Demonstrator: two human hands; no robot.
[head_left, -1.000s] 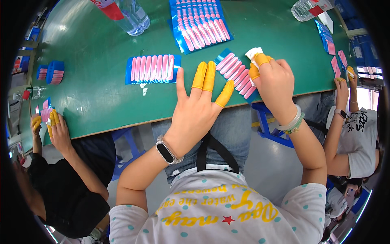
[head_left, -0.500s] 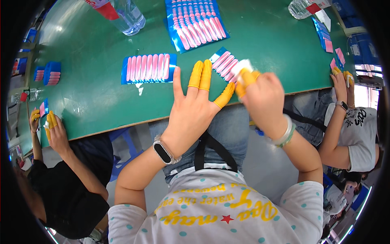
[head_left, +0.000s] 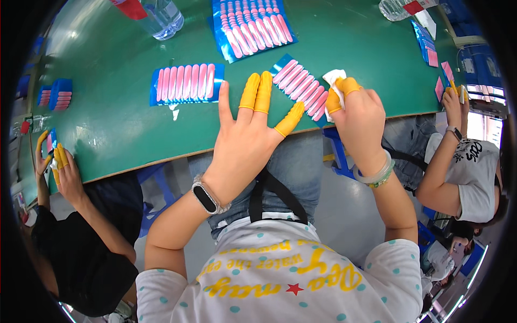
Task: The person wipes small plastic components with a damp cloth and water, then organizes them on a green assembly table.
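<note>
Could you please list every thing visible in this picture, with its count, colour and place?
table: one, green, across the upper half
blue cards of pink strips: at least four, one left of the fingers, one tilted beside the right hand, one larger at top centre, small ones at the left edge
water bottle: one, clear, top left
white scrap: one, pinched in the right hand
co-workers: two, one at the left, one at the right
left hand: spread open, yellow finger cots
right hand: yellow finger cots, holding the scrap
</note>
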